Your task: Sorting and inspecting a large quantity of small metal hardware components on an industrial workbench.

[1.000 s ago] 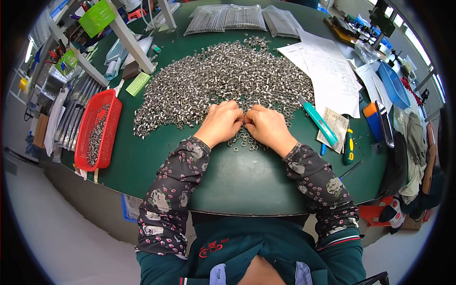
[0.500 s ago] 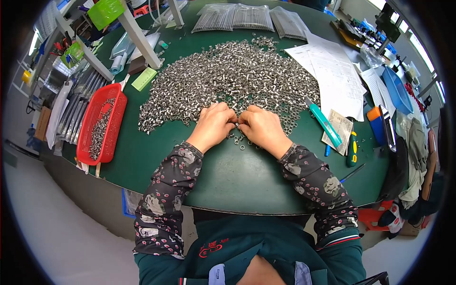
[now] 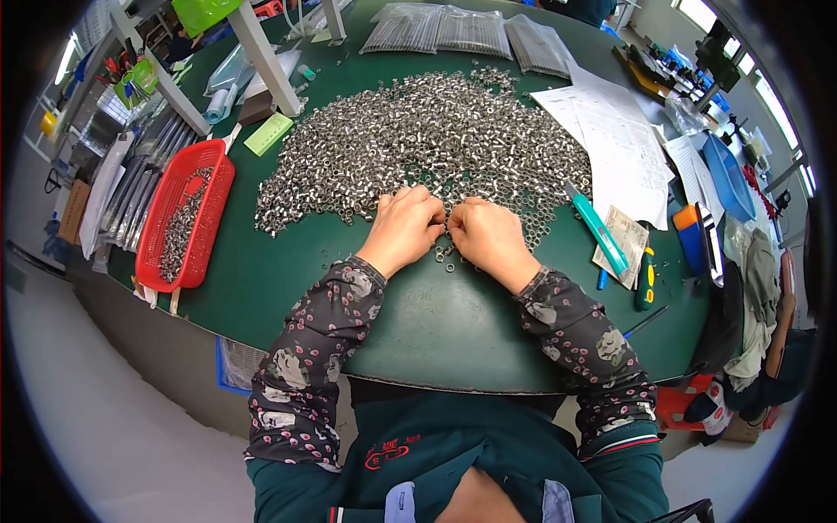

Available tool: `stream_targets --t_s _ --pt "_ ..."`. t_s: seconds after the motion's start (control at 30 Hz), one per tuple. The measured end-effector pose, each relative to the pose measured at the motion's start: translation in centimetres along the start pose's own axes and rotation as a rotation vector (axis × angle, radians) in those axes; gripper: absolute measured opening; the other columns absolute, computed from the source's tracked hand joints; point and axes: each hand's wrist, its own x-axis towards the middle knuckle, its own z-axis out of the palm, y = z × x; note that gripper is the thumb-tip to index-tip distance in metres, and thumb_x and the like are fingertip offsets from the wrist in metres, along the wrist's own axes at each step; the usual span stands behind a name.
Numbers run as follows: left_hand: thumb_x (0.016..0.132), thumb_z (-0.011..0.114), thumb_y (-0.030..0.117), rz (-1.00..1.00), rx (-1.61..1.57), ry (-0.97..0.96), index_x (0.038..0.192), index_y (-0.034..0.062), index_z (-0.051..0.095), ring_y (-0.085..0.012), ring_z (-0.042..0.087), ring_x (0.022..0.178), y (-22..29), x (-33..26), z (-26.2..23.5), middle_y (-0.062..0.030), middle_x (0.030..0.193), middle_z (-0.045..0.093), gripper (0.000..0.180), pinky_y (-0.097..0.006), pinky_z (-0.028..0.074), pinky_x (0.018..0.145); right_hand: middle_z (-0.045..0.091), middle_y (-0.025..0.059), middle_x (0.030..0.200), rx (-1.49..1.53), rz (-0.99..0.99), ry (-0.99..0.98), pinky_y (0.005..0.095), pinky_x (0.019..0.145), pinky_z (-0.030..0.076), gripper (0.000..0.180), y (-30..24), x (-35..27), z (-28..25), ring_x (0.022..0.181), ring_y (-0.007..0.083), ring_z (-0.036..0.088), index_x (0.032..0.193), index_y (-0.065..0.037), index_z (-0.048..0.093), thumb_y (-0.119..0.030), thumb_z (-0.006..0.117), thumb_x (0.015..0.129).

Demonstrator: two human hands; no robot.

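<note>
A wide heap of small silvery metal rings (image 3: 418, 122) covers the middle of the green table (image 3: 453, 340). At its near edge my left hand (image 3: 405, 225) and my right hand (image 3: 493, 235) face each other, fingertips almost meeting. Both have curled, closed fingers pointing down among the rings; whatever sits between the fingertips is hidden. Several loose rings (image 3: 445, 258) lie just in front of and between my hands. Patterned dark sleeves cover both forearms.
On the left stands a red basket (image 3: 215, 209) with metal pieces inside. To the right lie papers (image 3: 623, 148), a teal utility knife (image 3: 602, 234), a yellow-green handle (image 3: 645, 279) and a blue pen (image 3: 645, 322). Bagged rods (image 3: 471, 33) lie at the back; a white post (image 3: 266, 65) rises left.
My left hand has shifted slightly right, and my right hand a little right too. Both stay closed at the heap's near edge. The whole view has moved slightly.
</note>
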Motion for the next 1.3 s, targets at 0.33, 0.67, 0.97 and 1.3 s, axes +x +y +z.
stream_targets --t_s 0.33,0.67,0.97,1.3 --pt "0.072 0.062 0.015 0.025 0.117 0.059 0.072 0.0104 0.061 -0.0204 0.051 0.088 0.0 0.2 0.0 -0.0019 0.080 0.052 0.004 -0.037 0.035 0.075 0.058 0.0086 0.073 0.053 0.018 -0.009 0.0394 0.061 0.047 0.004 -0.5 0.3 -0.6 0.070 0.0284 0.059 0.069 -0.008 0.060 -0.010 0.056 0.071" --pt "0.072 0.062 0.004 0.026 -0.019 0.030 0.085 0.0055 0.058 -0.0256 0.056 0.081 -1.5 -2.1 -3.0 -0.0071 0.081 0.054 0.014 -0.036 0.044 0.071 0.058 0.0049 0.075 0.070 -0.059 -0.094 0.0371 0.061 0.047 0.008 -1.6 -0.1 -0.3 0.070 0.0261 0.060 0.075 -0.010 0.061 -0.016 0.063 0.071" --pt "0.072 0.062 0.008 0.079 0.005 -0.020 0.087 0.0082 0.054 -0.0293 0.056 0.081 -0.9 -2.4 -1.7 -0.0084 0.082 0.052 0.018 -0.040 0.046 0.069 0.059 0.0050 0.075 -0.042 -0.045 -0.113 0.0389 0.062 0.047 0.008 -2.3 0.3 0.4 0.071 0.0260 0.060 0.072 -0.010 0.062 -0.017 0.063 0.070" --pt "0.074 0.057 0.007 -0.152 -0.017 -0.084 0.086 0.0067 0.057 -0.0264 0.058 0.080 -0.6 -2.6 -2.3 -0.0076 0.083 0.055 0.012 -0.036 0.046 0.069 0.058 0.0059 0.076 -0.016 -0.114 0.036 0.0389 0.061 0.047 0.007 -1.6 0.6 0.4 0.069 0.0272 0.060 0.076 -0.010 0.063 -0.012 0.058 0.073"
